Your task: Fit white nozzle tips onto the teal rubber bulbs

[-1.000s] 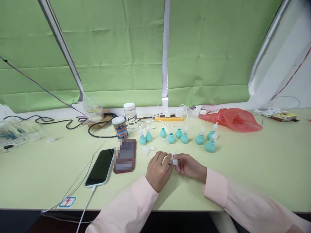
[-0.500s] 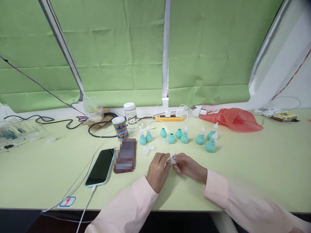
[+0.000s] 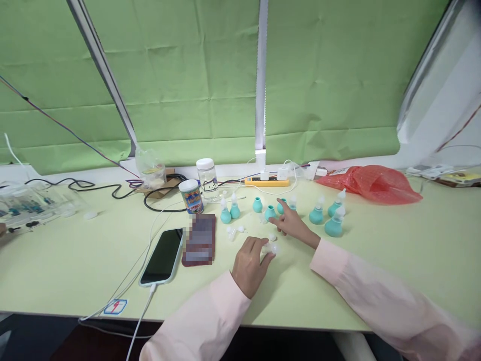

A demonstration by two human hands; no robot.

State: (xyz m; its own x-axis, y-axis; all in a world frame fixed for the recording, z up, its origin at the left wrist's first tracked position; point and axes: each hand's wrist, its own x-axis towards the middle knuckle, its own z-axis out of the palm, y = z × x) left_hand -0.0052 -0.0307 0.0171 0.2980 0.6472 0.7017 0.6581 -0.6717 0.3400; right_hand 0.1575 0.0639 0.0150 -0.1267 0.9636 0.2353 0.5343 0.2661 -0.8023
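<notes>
My left hand [image 3: 251, 258] rests on the pale green table [image 3: 394, 260] and pinches a small clear plastic nozzle piece [image 3: 271, 247] between thumb and fingers. My right hand [image 3: 292, 223] is stretched forward, its fingers apart and reaching among several teal rubber bulbs, closest to the uncapped teal bulb [image 3: 269, 213]; whether it touches the bulb I cannot tell. Some bulbs, such as the one at the right [image 3: 332, 226], carry clear nozzles. Loose clear nozzle parts [image 3: 233, 231] lie left of my hands.
A charging phone [image 3: 164, 255] and a dark red booklet [image 3: 199, 239] lie at the left. A small can [image 3: 191, 196], a clear jar [image 3: 207, 173], an orange power strip [image 3: 266, 182], cables and a red plastic bag [image 3: 372, 182] stand behind.
My right hand has let go of the clear nozzle piece and reached forward to the teal bulbs. The left hand keeps the piece. The view has shifted slightly.
</notes>
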